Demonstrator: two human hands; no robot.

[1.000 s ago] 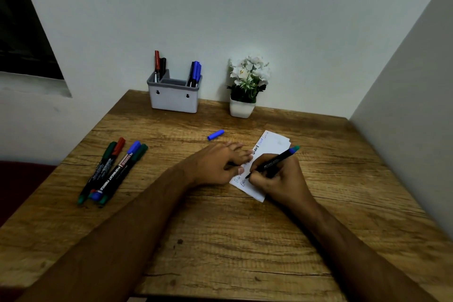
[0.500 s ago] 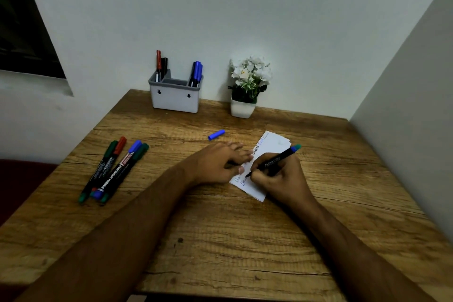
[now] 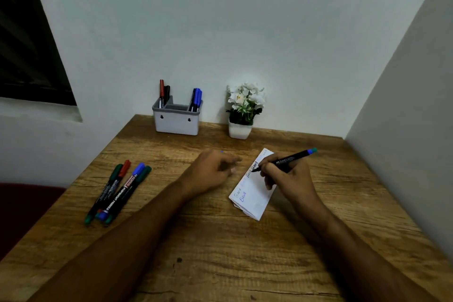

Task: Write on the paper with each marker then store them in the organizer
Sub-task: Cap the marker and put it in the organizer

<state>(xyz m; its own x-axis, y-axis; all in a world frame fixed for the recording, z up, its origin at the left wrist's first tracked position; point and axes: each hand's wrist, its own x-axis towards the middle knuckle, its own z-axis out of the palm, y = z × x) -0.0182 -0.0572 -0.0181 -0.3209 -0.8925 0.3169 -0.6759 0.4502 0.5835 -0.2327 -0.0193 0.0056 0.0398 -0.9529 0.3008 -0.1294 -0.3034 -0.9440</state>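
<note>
The table (image 3: pixel 220 240) is rough-grained, matt wood, the folded sheet (image 3: pixel 252 193) is matt white paper, the organizer (image 3: pixel 176 122) looks like smooth grey plastic, and the loose markers (image 3: pixel 117 191) have smooth, slightly glossy plastic barrels.

1. Your organizer (image 3: pixel 176 122) stands at the back of the surface (image 3: pixel 220 252), with the plant (image 3: pixel 241 115) to its right.
2. Four markers (image 3: pixel 117 191) lie at your left.
3. The paper (image 3: pixel 252 191) lies between your hands, right of centre.
</note>
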